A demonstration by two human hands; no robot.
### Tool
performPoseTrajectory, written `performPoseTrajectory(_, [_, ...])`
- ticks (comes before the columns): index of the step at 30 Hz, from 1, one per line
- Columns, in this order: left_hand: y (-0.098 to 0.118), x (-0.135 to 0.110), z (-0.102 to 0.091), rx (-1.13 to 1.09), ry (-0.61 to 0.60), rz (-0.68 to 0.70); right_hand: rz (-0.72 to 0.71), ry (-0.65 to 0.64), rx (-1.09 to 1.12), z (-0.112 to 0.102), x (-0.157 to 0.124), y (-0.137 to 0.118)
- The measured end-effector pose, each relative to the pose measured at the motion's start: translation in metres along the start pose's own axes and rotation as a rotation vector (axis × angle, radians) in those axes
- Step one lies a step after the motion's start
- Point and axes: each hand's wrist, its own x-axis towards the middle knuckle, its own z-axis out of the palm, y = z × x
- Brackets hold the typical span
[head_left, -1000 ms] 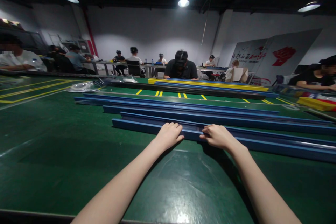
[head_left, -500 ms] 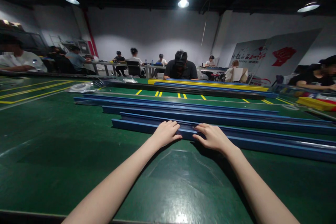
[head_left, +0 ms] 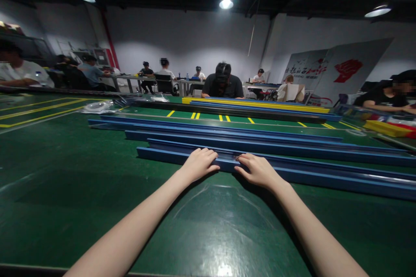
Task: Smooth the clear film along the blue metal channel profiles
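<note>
A long blue U-shaped channel rail [head_left: 312,174] lies across the green table in front of me, its open side up. My left hand [head_left: 199,164] grips it left of the middle, fingers over the near wall into the trough and thumb against the outside. A short way to the right, my right hand [head_left: 258,169] holds the same near wall between its fingers and thumb. Something small and brownish shows by the right fingertips, too small to name. Just behind lies a second blue rail [head_left: 292,146], with a third blue rail [head_left: 107,124] beyond it.
Farther back on the table [head_left: 81,207] lie a black strip [head_left: 227,111] and a yellow rail [head_left: 260,104]. A clear plastic bag [head_left: 99,106] sits at the far left and a yellow tray [head_left: 386,128] at the right. A person [head_left: 222,82] sits opposite; other people work around the room.
Both hands have shifted slightly left along the near rail, still gripping it. The camera view has moved a little; the rails look unmoved.
</note>
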Motion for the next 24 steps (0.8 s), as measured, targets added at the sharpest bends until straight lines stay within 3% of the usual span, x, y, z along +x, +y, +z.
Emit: performPoseTrajectory(24, [0.0072,-0.0090,0.0021,0.010,0.019,-0.113,-0.004,0.040,0.023,0.0069,0.0000,-0.0076])
